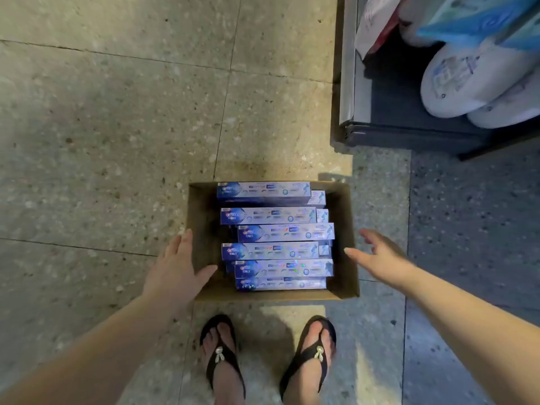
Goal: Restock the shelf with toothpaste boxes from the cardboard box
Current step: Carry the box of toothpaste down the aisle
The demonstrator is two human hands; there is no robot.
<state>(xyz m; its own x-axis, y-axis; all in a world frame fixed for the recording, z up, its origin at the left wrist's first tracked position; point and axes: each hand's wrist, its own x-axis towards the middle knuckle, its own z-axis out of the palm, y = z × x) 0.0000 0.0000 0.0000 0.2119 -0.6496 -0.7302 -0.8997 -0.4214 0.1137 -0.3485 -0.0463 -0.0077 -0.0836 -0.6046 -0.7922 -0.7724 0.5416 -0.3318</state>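
Observation:
An open cardboard box point(344, 217) stands on the floor in front of my feet. Several blue and silver toothpaste boxes point(268, 216) lie stacked flat inside it, their long sides running left to right. My left hand point(178, 267) lies along the box's left wall with straight fingers, thumb over the rim. My right hand point(380, 258) hovers with spread fingers at the box's right wall and holds nothing. The shelf point(349, 83) shows only as its dark bottom level at the upper right.
White plastic packs point(467, 80) and blue-wrapped goods point(479, 19) fill the shelf's bottom level. My two feet in black sandals point(222, 355) stand just behind the box. Speckled stone floor tiles point(117, 141) spread to the left and ahead.

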